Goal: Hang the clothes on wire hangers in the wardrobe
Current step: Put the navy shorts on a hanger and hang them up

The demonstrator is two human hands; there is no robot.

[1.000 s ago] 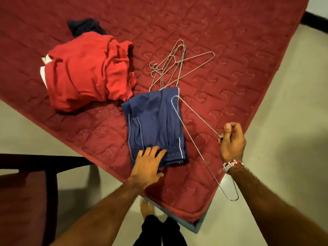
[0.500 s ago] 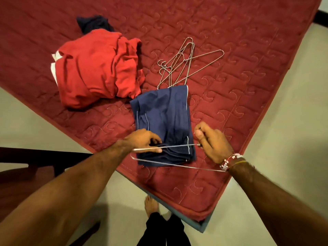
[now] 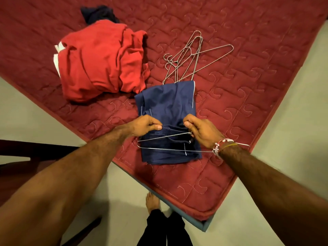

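Threading blue trousers [image 3: 166,103] thru hanger [image 3: 165,137] lying across them; left hand [image 3: 143,126] & right hand [image 3: 202,132] fingers pinch waistband. Next: feed cloth under bar.

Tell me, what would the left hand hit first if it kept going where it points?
Probably the right hand, which holds a hanger: the left hand points across the shorts toward it, though depth is unclear.
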